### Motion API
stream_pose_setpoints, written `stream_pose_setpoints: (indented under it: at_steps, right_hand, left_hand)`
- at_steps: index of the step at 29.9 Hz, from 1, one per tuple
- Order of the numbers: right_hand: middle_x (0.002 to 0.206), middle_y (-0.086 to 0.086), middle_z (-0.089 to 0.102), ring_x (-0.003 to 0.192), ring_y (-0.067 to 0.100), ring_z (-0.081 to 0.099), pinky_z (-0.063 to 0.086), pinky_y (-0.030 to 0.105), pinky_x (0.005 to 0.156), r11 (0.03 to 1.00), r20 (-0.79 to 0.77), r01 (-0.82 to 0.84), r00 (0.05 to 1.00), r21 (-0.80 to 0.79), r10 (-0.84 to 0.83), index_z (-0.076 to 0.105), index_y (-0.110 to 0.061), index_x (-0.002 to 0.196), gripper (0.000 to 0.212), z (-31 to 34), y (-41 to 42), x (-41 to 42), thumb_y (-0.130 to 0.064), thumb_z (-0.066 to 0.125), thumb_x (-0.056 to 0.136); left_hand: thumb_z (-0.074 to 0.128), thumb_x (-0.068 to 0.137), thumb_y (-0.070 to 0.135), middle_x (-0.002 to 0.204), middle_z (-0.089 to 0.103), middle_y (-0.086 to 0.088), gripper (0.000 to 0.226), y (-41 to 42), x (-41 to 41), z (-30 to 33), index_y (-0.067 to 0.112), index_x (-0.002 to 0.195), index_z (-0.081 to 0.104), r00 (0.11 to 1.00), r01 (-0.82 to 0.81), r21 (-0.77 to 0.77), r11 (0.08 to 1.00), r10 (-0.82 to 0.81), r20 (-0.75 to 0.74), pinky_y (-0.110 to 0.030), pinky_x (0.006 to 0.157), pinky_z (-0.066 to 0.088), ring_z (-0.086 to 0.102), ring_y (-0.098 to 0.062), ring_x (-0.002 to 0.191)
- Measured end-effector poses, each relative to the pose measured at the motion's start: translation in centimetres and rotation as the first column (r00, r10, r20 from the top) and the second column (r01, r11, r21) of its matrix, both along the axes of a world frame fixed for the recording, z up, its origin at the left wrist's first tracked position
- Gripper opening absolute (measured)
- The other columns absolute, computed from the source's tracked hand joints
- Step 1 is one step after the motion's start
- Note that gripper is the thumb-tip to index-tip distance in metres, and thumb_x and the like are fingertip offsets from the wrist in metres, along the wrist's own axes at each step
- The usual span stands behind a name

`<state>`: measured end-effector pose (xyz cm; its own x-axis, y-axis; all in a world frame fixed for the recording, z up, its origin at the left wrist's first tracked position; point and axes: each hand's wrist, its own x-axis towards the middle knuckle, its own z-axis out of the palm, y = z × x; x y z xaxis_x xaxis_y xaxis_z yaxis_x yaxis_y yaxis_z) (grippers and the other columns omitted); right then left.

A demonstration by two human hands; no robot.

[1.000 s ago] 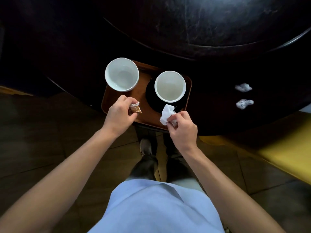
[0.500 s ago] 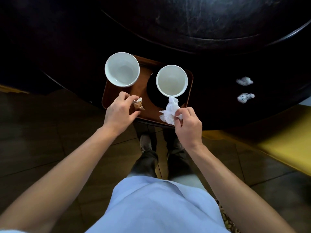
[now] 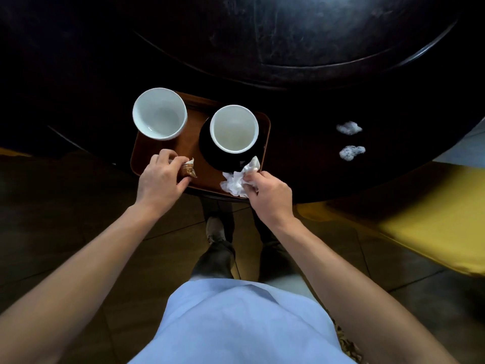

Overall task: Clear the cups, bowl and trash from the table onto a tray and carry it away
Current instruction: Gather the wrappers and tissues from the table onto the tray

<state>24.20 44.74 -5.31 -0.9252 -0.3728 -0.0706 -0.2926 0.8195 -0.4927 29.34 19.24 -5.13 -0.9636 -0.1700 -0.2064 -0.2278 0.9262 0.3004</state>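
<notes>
Now, operator, line by line:
Tray [image 3: 193,151]: smooth brown rectangle with rounded corners and a low rim; your side of it juts past the table edge, over the floor.
Left cup [image 3: 159,113]: glossy white, round, empty, at the tray's 10 o'clock corner, overlapping the rim.
Right cup [image 3: 234,128]: same white glaze, standing in a black bowl [image 3: 210,151] at the tray's 2 o'clock.
Left hand [image 3: 161,179]: your fingers are pinched on a crinkled brown-and-white wrapper [image 3: 189,169], low over the tray's 7 o'clock area; whether it touches the tray, you cannot tell.
Right hand [image 3: 267,195]: your fingers are clamped on a crumpled white napkin [image 3: 237,181], which rests at the tray's 5 o'clock corner, touching the bowl's edge.
Table [image 3: 301,48]: dark, round, scuffed sheen, with a raised inner disc.
Wads [image 3: 350,140]: two small white crumpled bits lie on the table at 3 o'clock from the tray, well apart from it, one beyond the other.
Room: bare dark wood between tray and wads; brown tiled floor [image 3: 65,219] below your arms.
</notes>
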Motion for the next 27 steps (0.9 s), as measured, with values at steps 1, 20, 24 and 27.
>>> stream_pose_setpoints:
  at_steps: [1, 20, 24, 27]
  right_hand:
    - [0.086, -0.004, 0.067, 0.076, 0.016, 0.065, 0.054, 0.032, 0.057, 1.0, -0.015, -0.007, 1.0, -0.01, 0.007, 0.076, -0.02, 0.102, 0.013, 0.2, 0.3, -0.3, -0.027, 0.071, 0.091]
    - [0.092, 0.0, 0.07, 0.079, 0.005, 0.064, 0.05, 0.012, 0.071, 0.882, 0.139, 0.012, 0.988, -0.472, 0.062, 0.072, -0.009, 0.096, 0.01, 3.8, 12.1, -8.0, -0.018, 0.072, 0.093]
    - [0.094, 0.002, 0.071, 0.086, 0.012, 0.07, 0.062, 0.032, 0.072, 0.821, 0.238, 0.051, 0.966, -0.569, 0.104, 0.072, -0.008, 0.102, 0.012, 3.8, 13.1, -7.8, -0.017, 0.072, 0.094]
    - [0.095, 0.0, 0.073, 0.089, 0.015, 0.072, 0.063, 0.043, 0.07, 0.794, 0.302, 0.124, 0.95, -0.595, 0.078, 0.073, -0.009, 0.105, 0.014, 3.8, 13.9, -8.1, -0.019, 0.071, 0.095]
  left_hand:
    - [0.08, 0.084, 0.03, 0.126, 0.055, -0.012, 0.053, 0.3, -0.1, 0.1, 0.013, 0.132, 0.061, 1.0, -0.015, -0.011, 1.0, 0.015, 0.002, -0.046, 0.082, 0.057, 0.056, -0.03, 0.108]
    - [0.065, 0.096, 0.035, 0.136, 0.055, -0.008, 0.065, 22.2, -4.0, 3.7, 0.015, 0.153, 0.041, 0.948, -0.129, 0.378, 0.917, 0.225, -0.224, -0.029, 0.087, 0.055, 0.062, -0.016, 0.108]
    - [0.069, 0.095, 0.018, 0.142, 0.06, -0.01, 0.062, 24.5, -5.1, 3.8, 0.011, 0.151, 0.045, 0.942, -0.138, 0.456, 0.879, 0.258, -0.213, -0.034, 0.108, 0.05, 0.057, -0.022, 0.131]
    - [0.07, 0.095, 0.017, 0.138, 0.064, -0.009, 0.055, 25.2, -5.4, 4.5, 0.011, 0.146, 0.052, 0.912, -0.183, 0.499, 0.847, 0.336, -0.235, -0.022, 0.105, 0.049, 0.059, -0.015, 0.128]
